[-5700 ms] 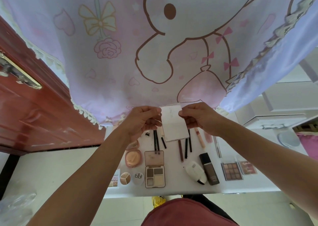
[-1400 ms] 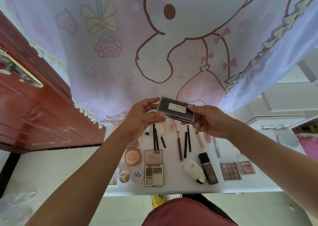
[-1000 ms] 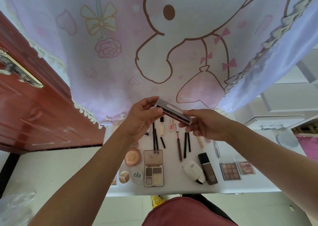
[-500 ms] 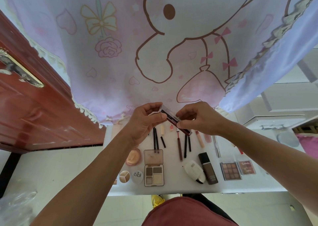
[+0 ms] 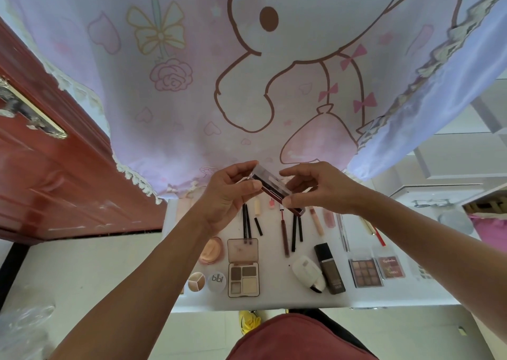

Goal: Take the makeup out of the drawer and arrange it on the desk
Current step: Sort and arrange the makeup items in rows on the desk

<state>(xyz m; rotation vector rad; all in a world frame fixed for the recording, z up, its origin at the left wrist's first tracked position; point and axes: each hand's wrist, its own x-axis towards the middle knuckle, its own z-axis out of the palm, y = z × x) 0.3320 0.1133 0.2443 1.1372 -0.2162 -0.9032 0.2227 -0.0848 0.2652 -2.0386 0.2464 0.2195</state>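
Both hands hold a slim clear-lidded makeup case (image 5: 270, 185) with a dark red base above the far part of the white desk (image 5: 277, 299). My left hand (image 5: 229, 192) grips its left end between thumb and fingers. My right hand (image 5: 319, 188) pinches its right end, thumb underneath. Below them, makeup lies in rows: an open eyeshadow palette (image 5: 243, 267), a pink compact (image 5: 210, 250), two small round pots (image 5: 206, 281), a white bottle (image 5: 307, 273), a dark foundation bottle (image 5: 329, 268), two square palettes (image 5: 377, 271), and several pencils and lip tubes (image 5: 290, 229).
A pink cartoon-print curtain (image 5: 247, 71) hangs behind the desk. A red wooden door (image 5: 55, 181) with a metal handle stands at the left. White furniture (image 5: 452, 184) and a pink item are at the right. Clear plastic (image 5: 22, 326) lies at the lower left.
A white card held earlier gave way to the clear-lidded case. The case has been turned from flat-on to edge-on between my hands, and my right fingers have loosened around its end.
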